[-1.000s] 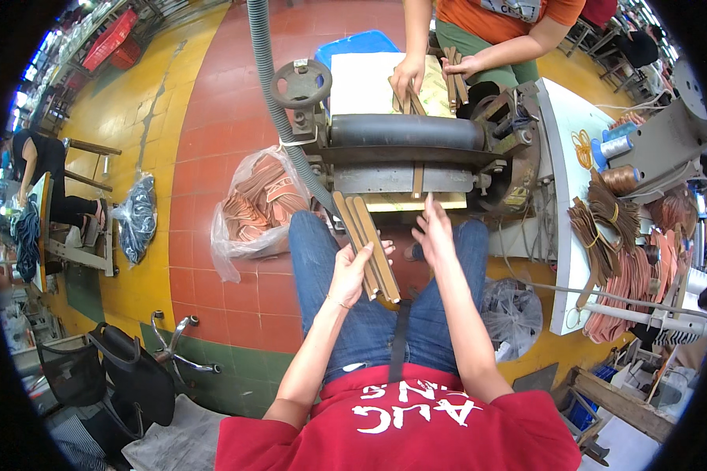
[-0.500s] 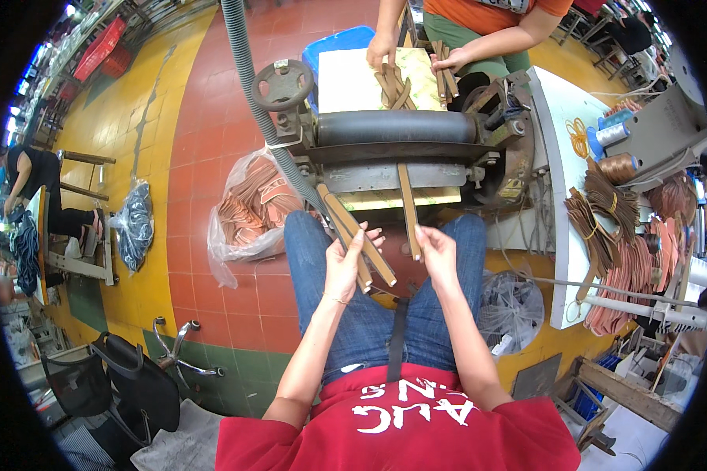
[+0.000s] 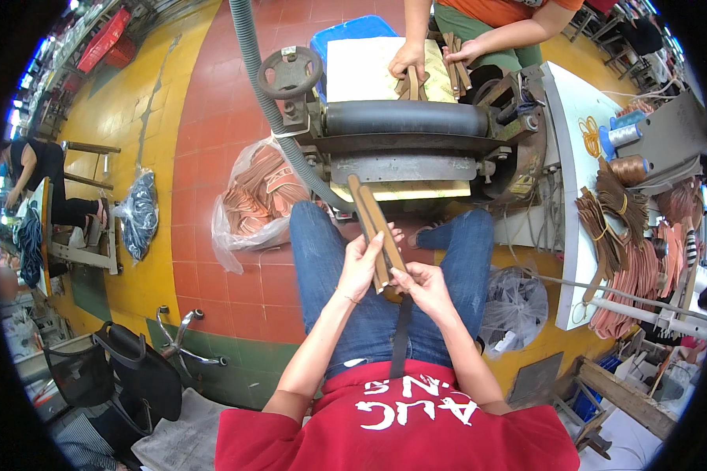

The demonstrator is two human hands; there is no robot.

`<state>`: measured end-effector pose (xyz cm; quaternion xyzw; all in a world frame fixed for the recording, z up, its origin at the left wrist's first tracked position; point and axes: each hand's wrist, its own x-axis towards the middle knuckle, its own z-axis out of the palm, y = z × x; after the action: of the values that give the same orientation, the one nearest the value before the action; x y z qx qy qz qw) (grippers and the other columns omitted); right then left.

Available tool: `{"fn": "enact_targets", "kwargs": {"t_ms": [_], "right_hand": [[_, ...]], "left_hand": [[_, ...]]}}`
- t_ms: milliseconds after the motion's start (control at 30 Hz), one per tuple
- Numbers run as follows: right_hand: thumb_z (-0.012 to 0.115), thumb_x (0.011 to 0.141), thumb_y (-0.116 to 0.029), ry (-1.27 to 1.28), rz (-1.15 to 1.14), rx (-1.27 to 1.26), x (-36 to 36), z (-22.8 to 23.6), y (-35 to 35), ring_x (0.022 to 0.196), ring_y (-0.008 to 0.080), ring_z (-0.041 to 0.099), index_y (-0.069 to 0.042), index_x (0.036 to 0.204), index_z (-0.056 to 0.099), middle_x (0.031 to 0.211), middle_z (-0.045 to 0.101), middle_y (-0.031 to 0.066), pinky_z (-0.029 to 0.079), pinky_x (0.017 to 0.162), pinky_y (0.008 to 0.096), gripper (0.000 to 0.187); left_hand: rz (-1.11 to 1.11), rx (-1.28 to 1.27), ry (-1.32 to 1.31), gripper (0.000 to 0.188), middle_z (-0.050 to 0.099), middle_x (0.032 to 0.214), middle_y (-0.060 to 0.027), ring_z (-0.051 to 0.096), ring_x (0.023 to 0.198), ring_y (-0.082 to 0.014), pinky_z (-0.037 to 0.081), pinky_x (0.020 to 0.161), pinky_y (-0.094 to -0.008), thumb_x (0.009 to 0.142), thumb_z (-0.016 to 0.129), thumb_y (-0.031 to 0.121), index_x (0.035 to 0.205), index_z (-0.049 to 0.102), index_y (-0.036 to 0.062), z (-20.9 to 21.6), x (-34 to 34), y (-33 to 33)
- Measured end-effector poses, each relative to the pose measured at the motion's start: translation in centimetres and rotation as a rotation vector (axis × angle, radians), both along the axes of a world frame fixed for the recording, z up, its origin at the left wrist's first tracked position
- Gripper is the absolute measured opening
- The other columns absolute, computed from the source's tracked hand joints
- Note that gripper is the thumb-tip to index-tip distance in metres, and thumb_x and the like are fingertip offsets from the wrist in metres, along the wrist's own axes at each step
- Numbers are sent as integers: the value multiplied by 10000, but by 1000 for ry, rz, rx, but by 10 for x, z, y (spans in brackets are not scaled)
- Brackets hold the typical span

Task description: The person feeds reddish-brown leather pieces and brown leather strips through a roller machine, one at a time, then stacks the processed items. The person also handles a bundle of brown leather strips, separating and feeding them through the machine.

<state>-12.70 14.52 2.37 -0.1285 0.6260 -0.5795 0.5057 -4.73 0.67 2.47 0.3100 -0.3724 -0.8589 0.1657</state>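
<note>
Several narrow brown strips (image 3: pixel 365 206), which look like leather, lie together above my lap. My left hand (image 3: pixel 359 267) is closed round them near their lower ends. At the bottom end of the bundle, my right hand (image 3: pixel 424 287) pinches a strip, its fingers close to the left hand's. The far ends of the strips point up toward the metal plate (image 3: pixel 404 169) of a roller machine. Its dark roller (image 3: pixel 404 118) lies crosswise beyond. On the pale board (image 3: pixel 361 71) behind the roller, a co-worker's hand (image 3: pixel 408 59) holds brown strips, and their other hand (image 3: pixel 465 52) grips more.
A handwheel (image 3: pixel 290 73) and a grey hose (image 3: pixel 249 59) stand at the machine's left. A plastic bag of reddish-brown pieces (image 3: pixel 263 192) sits on the floor. To the right, a white table (image 3: pixel 567 235) bears thread spools (image 3: pixel 624 135) and bundled strips (image 3: pixel 601 228).
My right hand has moved left and nearer, bringing its single strip from the machine to the strips in my left hand. The co-worker's hand has shifted the strips on the board toward the roller.
</note>
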Motion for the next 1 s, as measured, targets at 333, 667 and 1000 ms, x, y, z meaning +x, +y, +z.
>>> {"fn": "enact_targets", "kwargs": {"t_ms": [333,667,1000], "right_hand": [[637,885,-292,-106,-346,91,-78,-30,-59,572,35,515,-60,903,660,728,630,-10,385,484,185,234],[607,905,-281,-119,-197,99,-17,1,-36,868,94,611,-16,1153,580,949,665,38,487,730,243,365],[659,870,-175,155,-315,-43,-36,-8,-29,551,45,532,-13,957,667,702,636,4,419,503,194,184]], "left_hand": [[59,187,150,456,575,1126,-169,597,1016,-223,542,825,-345,999,380,282,1303,402,-58,0,13,-18],[39,-33,-69,320,636,1051,-152,648,925,-192,547,789,-294,951,517,173,1166,538,-63,0,14,1],[33,-11,-39,414,508,1277,-168,517,1166,-248,510,907,-406,959,499,244,1264,483,-35,3,-2,-4]]}}
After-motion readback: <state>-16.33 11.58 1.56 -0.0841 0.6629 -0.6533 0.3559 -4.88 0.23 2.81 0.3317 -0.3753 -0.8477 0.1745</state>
